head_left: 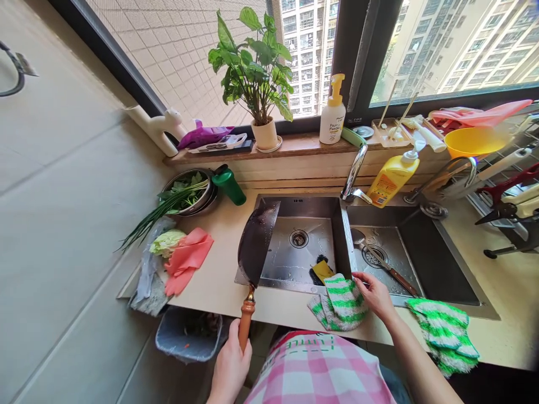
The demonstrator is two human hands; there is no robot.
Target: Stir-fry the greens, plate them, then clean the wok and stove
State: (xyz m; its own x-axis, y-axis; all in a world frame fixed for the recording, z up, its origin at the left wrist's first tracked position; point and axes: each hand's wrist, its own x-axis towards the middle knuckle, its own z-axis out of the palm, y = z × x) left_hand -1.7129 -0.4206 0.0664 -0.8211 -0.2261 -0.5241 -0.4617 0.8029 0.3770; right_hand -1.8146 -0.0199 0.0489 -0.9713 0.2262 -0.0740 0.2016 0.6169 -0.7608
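My left hand (232, 359) is wrapped around the wooden handle of a dark wok (257, 241). The wok is tilted on its side over the left edge of the left sink basin (290, 275), with water drops on its surface. At the front of the divider, my right hand (374, 294) pinches the edge of a green-and-white striped cloth (345, 303), which lies bunched over the sink's front rim. Beside that cloth, inside the basin, are a yellow sponge (323, 271) and a black scrubber (315, 277).
A spatula or ladle with a wooden handle (402, 281) lies in the right basin. Another striped cloth (448, 331) hangs over the counter's front edge. Left are pink gloves (190, 261), a bowl of greens (206, 196) and a lined bin (189, 350). A faucet (354, 171) and yellow soap bottle (393, 178) stand behind.
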